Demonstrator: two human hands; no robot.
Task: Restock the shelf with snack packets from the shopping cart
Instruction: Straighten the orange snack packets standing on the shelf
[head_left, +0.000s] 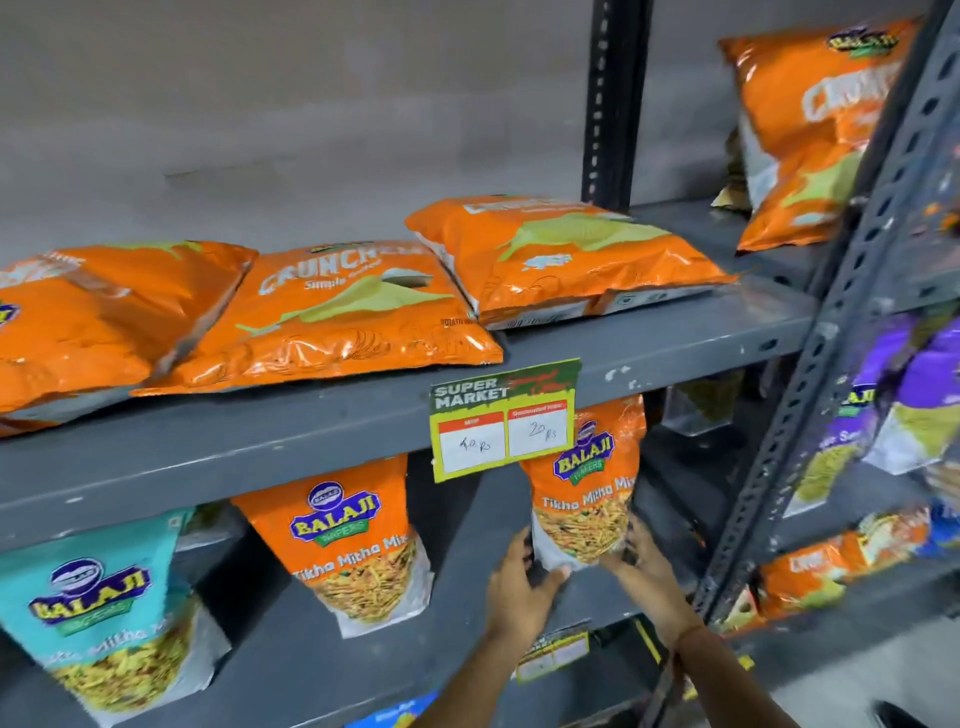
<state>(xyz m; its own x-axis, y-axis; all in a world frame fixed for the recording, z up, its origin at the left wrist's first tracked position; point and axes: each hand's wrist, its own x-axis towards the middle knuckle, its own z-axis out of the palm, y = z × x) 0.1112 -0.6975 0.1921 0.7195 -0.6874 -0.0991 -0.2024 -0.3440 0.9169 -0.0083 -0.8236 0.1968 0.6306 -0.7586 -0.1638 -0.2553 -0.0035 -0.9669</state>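
grip: my left hand (519, 587) and right hand (644, 566) were both clamped on the lower corners of an orange Tikha Mitha Mix packet (587, 483), upright on the middle shelf (363, 649)
room: open gap left of it, shelf upright (810, 364) close on the right
edge: price tag (504, 421) overlapped its top
count: two orange mix packets, one teal packet (98, 608), three Crunchex bags (337, 312) lying flat up top

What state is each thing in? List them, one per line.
Orange Tikha Mitha Mix pouch: upright, held at its base by both hands.
Left hand: gripping the pouch.
Right hand: gripping the pouch.
Second orange Tikha Mitha Mix pouch: leaning.
Orange Crunchex bags: lying flat.
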